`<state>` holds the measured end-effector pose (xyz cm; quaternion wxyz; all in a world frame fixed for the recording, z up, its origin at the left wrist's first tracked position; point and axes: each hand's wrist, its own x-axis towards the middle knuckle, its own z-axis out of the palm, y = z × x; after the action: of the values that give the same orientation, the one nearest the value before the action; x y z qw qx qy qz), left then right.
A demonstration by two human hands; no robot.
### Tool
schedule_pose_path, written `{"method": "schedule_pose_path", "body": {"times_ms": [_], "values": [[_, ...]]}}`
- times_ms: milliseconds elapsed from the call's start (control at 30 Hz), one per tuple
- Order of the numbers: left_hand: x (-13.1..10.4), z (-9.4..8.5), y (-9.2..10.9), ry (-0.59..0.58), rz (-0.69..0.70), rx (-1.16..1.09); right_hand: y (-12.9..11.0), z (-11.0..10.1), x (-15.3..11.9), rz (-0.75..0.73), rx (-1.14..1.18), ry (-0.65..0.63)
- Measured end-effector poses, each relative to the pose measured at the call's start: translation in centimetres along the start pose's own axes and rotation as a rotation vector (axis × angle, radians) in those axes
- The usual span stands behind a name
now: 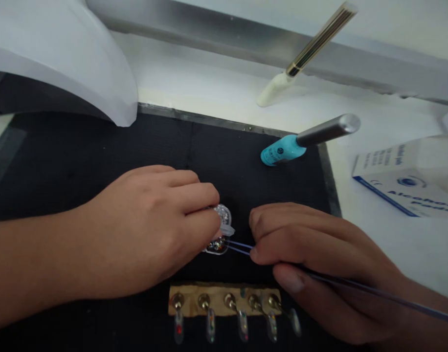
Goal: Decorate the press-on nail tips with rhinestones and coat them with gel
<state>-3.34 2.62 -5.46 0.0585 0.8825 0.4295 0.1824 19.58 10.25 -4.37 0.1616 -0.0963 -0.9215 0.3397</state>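
My left hand (pixel 161 220) is closed on a small clear case (pixel 218 245) whose compartments hold shiny rhinestones; its fingers cover much of the case. A clear flap (pixel 227 230) stands tilted up from it. My right hand (pixel 312 249) grips slim purple tweezers (pixel 240 247), their two tips apart and reaching into the near compartment. Whether a stone sits between the tips cannot be made out. Just below, several clear nail tips (pixel 243 325) with coloured stones stand on metal stems along a tan strip (pixel 189 308).
A turquoise bottle (pixel 282 150) with a silver cap stands on the black mat (pixel 224 151). Behind it is a pale bottle (pixel 273 89) with a gold-striped cap. An alcohol pads box (pixel 403 183) lies right, a white curved lamp (pixel 80 54) upper left.
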Motion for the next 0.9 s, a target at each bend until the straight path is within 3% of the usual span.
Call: {"method": "schedule_pose_path", "body": {"times_ms": [900], "values": [[0.01, 0.06, 0.11, 0.015, 0.006, 0.007, 0.23, -0.08, 0.08, -0.093, -0.003, -0.060]]}}
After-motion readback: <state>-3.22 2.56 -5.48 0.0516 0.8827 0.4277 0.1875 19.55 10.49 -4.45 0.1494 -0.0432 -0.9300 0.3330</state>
